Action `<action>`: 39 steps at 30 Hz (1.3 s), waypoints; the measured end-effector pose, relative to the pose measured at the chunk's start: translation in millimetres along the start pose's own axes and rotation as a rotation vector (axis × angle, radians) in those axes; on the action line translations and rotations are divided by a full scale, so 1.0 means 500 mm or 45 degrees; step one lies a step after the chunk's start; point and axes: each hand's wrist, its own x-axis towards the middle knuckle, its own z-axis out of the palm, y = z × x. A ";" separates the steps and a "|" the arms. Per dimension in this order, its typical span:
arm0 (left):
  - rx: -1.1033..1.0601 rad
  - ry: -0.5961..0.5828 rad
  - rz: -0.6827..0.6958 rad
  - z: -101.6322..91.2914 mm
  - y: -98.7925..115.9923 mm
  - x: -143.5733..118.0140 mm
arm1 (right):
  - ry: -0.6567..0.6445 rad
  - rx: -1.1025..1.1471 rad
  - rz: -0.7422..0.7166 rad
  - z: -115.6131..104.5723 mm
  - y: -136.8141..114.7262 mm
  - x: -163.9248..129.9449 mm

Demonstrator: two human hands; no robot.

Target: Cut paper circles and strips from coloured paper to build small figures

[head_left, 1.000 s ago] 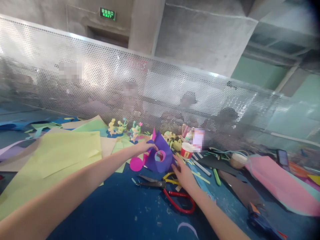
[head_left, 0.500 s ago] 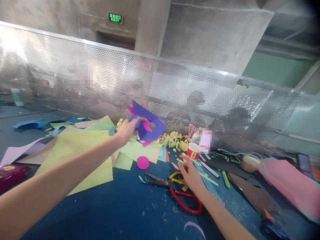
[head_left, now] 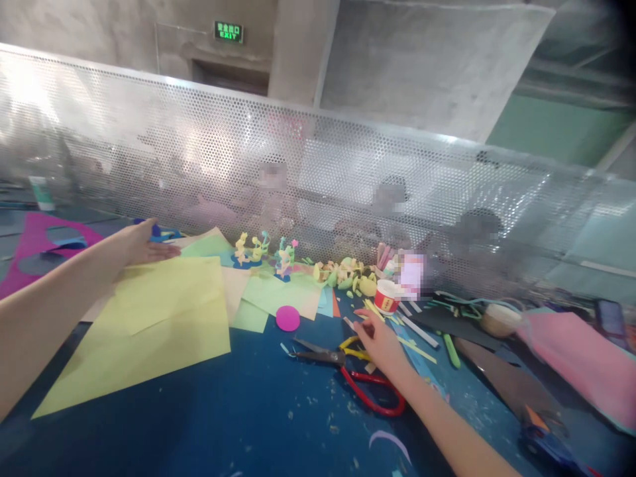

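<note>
One pair of red-handled metal scissors point(head_left: 348, 371), one round magenta paper disc point(head_left: 287, 318), one small red-and-white paper cup point(head_left: 386, 296), and two bare hands: left point(head_left: 142, 244), right point(head_left: 381, 341).

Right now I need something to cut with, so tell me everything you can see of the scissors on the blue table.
The scissors lie flat on the blue table, blades shut and pointing left, dark and metallic-looking. One big red loop handle curves toward the right; a smaller yellow handle, apparently from a second pair, lies crossed at the pivot. The right hand rests just above the handles, touching or almost touching them. Paper scraps lie around.
</note>
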 end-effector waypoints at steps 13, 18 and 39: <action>-0.235 -1.033 0.188 0.378 0.153 -0.211 | -0.053 0.309 -0.033 -0.032 -0.070 0.003; -0.117 -1.094 0.401 0.434 0.157 -0.272 | -0.292 0.671 0.038 -0.024 -0.130 -0.005; 0.505 -0.736 0.684 0.398 0.101 -0.181 | -0.224 0.933 0.350 -0.002 -0.093 0.002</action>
